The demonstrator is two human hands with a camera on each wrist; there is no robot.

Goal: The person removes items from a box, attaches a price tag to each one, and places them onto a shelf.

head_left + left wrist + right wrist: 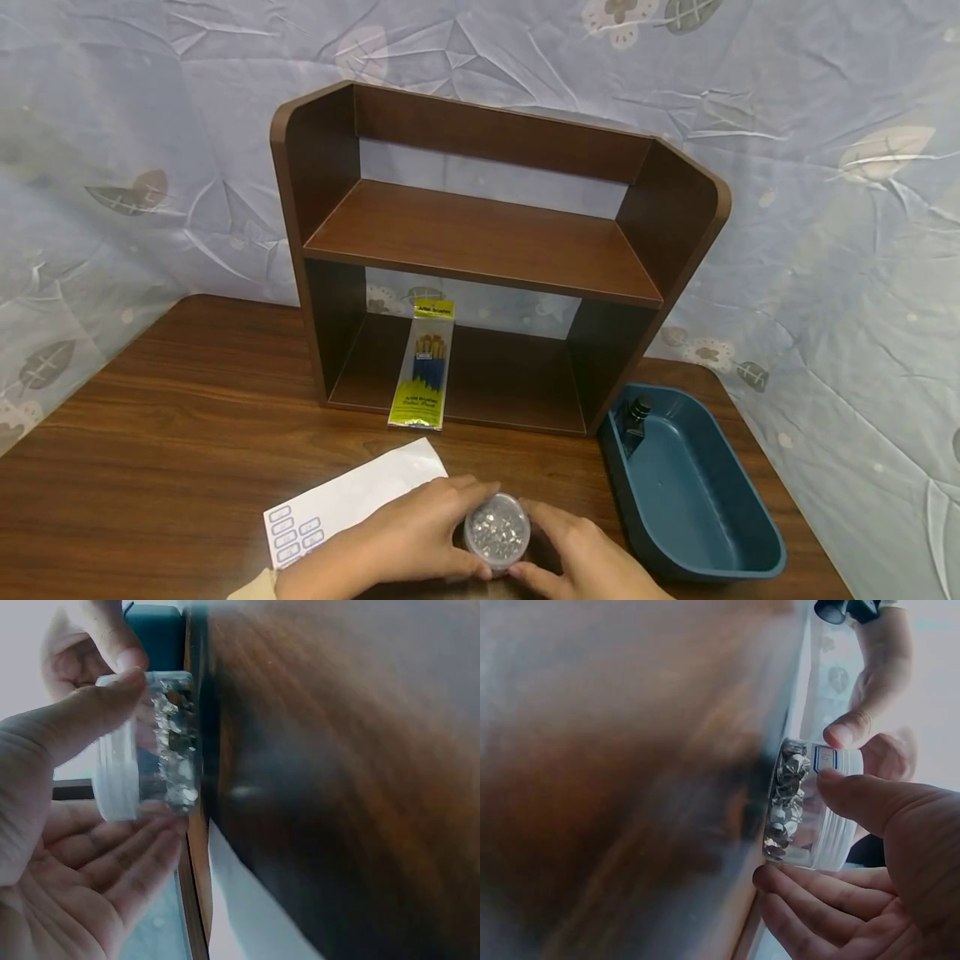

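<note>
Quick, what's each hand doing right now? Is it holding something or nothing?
Left hand: holding one side of the clear round jar.
Right hand: holding the other side of that same jar.

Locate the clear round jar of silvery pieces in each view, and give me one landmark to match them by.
Head: the jar is near the bottom edge, just right of centre, between the left hand and right hand.
Left wrist: left of centre, mostly in the upper half, its lid toward the picture's left.
Right wrist: right of centre, its lid toward the picture's right.
Shared landmark: the left hand, touching the jar.
</note>
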